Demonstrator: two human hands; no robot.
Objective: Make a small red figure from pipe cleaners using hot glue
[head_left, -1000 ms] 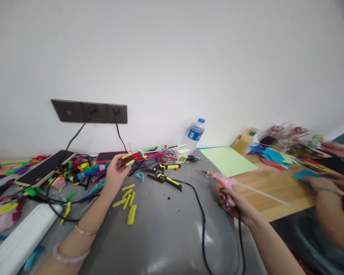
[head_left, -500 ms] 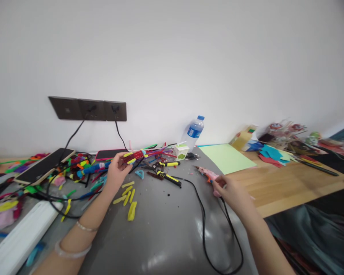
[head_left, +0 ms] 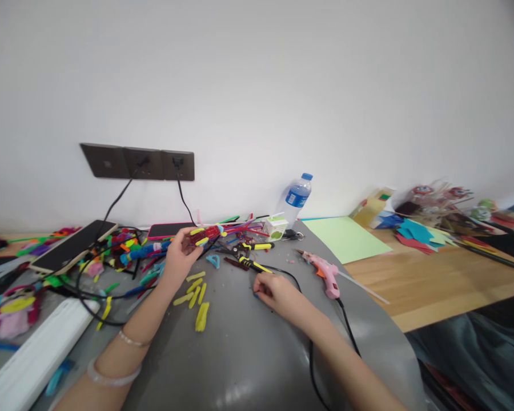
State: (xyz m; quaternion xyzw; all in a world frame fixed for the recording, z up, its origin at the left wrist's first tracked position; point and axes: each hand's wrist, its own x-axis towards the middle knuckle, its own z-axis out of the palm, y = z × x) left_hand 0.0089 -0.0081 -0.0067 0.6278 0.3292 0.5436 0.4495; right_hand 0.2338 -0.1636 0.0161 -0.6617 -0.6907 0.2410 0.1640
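My left hand [head_left: 183,254] is closed around a red fuzzy pipe-cleaner piece [head_left: 212,233] with yellow bits at its near end and a light blue bit at its tip. My right hand [head_left: 276,292] is low over the grey table, fingers curled together, with a small dark spot at the fingertips; what it pinches, if anything, I cannot make out. Just beyond it are yellow-and-black wire cutters [head_left: 255,264], partly overlapped by the hand. A pink hot glue gun [head_left: 326,274] lies on its side to the right. Short yellow pipe-cleaner pieces [head_left: 193,294] lie between my arms.
A water bottle [head_left: 297,197] and a small white-green box [head_left: 276,227] stand near the wall. Light green paper [head_left: 349,238] lies at right. Phones [head_left: 75,246], colourful pipe cleaners and a white strip [head_left: 38,357] crowd the left. The glue gun's black cord [head_left: 349,328] trails forward.
My right hand has let go of the glue gun, leaving it on the table, and has moved left to near the wire cutters. My left hand still holds the red piece.
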